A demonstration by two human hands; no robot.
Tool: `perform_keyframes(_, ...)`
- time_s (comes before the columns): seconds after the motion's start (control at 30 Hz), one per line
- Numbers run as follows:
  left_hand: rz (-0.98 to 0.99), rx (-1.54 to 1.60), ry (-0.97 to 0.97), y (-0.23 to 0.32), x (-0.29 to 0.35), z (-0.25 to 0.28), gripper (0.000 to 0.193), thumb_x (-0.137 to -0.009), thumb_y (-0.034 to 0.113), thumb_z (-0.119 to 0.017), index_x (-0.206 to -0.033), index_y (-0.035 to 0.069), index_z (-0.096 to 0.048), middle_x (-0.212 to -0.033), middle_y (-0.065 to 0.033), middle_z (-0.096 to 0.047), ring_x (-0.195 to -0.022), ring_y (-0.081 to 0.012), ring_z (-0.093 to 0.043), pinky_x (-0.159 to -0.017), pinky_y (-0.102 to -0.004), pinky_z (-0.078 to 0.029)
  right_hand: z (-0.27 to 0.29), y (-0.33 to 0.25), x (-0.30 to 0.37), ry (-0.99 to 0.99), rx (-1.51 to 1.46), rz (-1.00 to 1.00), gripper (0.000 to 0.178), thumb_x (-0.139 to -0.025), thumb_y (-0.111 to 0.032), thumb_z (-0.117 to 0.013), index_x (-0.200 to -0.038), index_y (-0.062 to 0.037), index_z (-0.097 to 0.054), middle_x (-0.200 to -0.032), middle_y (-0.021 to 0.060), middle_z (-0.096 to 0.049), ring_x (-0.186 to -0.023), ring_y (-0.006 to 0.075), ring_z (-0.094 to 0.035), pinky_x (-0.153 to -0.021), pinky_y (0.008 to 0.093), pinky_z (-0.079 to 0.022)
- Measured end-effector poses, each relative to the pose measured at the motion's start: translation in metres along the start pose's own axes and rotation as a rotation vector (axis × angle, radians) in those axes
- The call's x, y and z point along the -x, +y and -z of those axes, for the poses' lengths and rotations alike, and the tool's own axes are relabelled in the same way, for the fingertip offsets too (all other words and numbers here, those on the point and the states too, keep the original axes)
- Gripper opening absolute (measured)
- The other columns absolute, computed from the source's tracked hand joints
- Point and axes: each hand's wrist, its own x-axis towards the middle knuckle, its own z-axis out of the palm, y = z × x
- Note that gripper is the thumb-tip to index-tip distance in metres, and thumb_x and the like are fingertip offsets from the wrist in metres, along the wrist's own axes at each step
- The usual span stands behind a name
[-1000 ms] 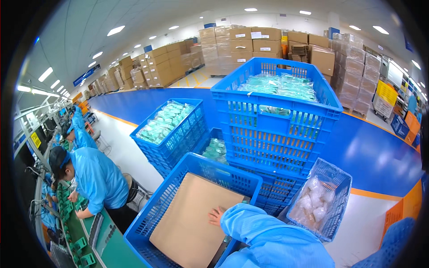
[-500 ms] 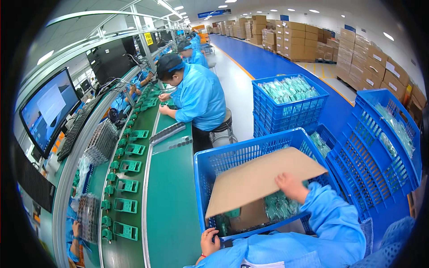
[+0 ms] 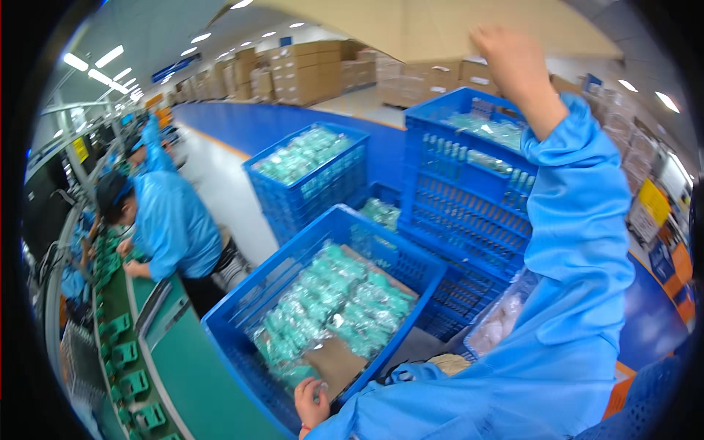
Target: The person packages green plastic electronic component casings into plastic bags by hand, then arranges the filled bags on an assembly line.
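Observation:
My right hand (image 3: 513,70) is raised high at the upper right, its fingers closed on the edge of a brown cardboard sheet (image 3: 411,29), partly cut off by the top of the picture. Below it stands a blue plastic crate (image 3: 253,293) holding green plastic parts in clear bags (image 3: 323,293), laid in rows. A smaller piece of cardboard (image 3: 336,367) lies among the bags near the front. At the crate's near rim, my left hand (image 3: 312,402) has its fingers curled over the edge, close to that cardboard piece.
Another blue crate of bagged parts (image 3: 304,154) stands beyond, with stacked blue crates (image 3: 469,198) to its right. On the left, a co-worker (image 3: 172,220) in blue works along a green bench (image 3: 172,345) with a row of green parts (image 3: 132,381). Cartons (image 3: 304,73) line the back.
My right hand has lifted the cardboard sheet up off the crate, uncovering the bagged parts. The view has swung to the right. My left hand stays at the near rim.

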Motion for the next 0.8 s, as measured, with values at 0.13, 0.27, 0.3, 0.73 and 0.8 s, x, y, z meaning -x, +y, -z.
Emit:
perform_keyframes(0.13,0.099,0.018,-0.051,-0.019,0.015,0.006,0.021,-0.065,0.000,-0.064,-0.085,0.002,-0.063,-0.091,-0.0152,-0.061,-0.085,-0.0317,-0.060,-0.076,-0.0388,-0.048,-0.043,0.049,0.125,-0.378,0.150,-0.119,0.007,-0.069,-0.007,-0.056,-0.070,-0.0067,-0.063,-0.076,0.0117,-0.062,-0.076,0.0277,-0.062,-0.064,0.0392,-0.050)
perform_keyframes(0.27,0.068,-0.104,-0.376,-0.022,0.015,0.021,0.029,-0.081,0.011,-0.055,-0.109,0.004,-0.059,-0.114,-0.0163,-0.056,-0.107,-0.0342,-0.051,-0.090,-0.0390,-0.041,-0.046,0.071,0.220,-0.724,-0.017,-0.251,0.021,-0.075,-0.012,-0.054,-0.089,-0.0153,-0.070,-0.080,0.0138,-0.066,-0.077,0.0303,-0.064,-0.068,0.0403,-0.051)
perform_keyframes(0.3,0.064,-0.086,-0.403,-0.037,0.010,0.003,0.029,-0.081,0.011,-0.055,-0.109,0.004,-0.059,-0.114,-0.0163,-0.056,-0.107,-0.0342,-0.051,-0.090,-0.0390,-0.041,-0.052,0.071,0.243,-0.717,-0.081,-0.314,0.025,-0.076,-0.012,-0.054,-0.094,-0.0187,-0.070,-0.081,0.0145,-0.066,-0.078,0.0311,-0.064,-0.070,0.0411,-0.051)
perform_keyframes(0.73,0.170,-0.186,-0.343,-0.040,0.006,0.008,0.026,-0.070,0.015,-0.066,-0.095,0.006,-0.064,-0.097,-0.0190,-0.060,-0.093,-0.0349,-0.057,-0.083,-0.0405,-0.046,-0.093,0.008,0.159,-0.529,-0.637,-0.544,0.030,-0.075,-0.004,-0.050,-0.101,-0.0031,-0.066,-0.103,0.0139,-0.065,-0.100,0.0253,-0.060,-0.089,0.0319,-0.044)
perform_keyframes(0.8,0.324,-0.216,-0.401,-0.052,0.015,0.023,0.037,-0.071,0.021,-0.068,-0.102,0.002,-0.061,-0.103,-0.0229,-0.060,-0.096,-0.0371,-0.058,-0.087,-0.0406,-0.046,-0.067,-0.078,0.136,-0.333,-1.099,-0.516,0.028,-0.075,-0.004,-0.050,-0.098,-0.0035,-0.066,-0.098,0.0123,-0.066,-0.096,0.0218,-0.061,-0.086,0.0314,-0.046)
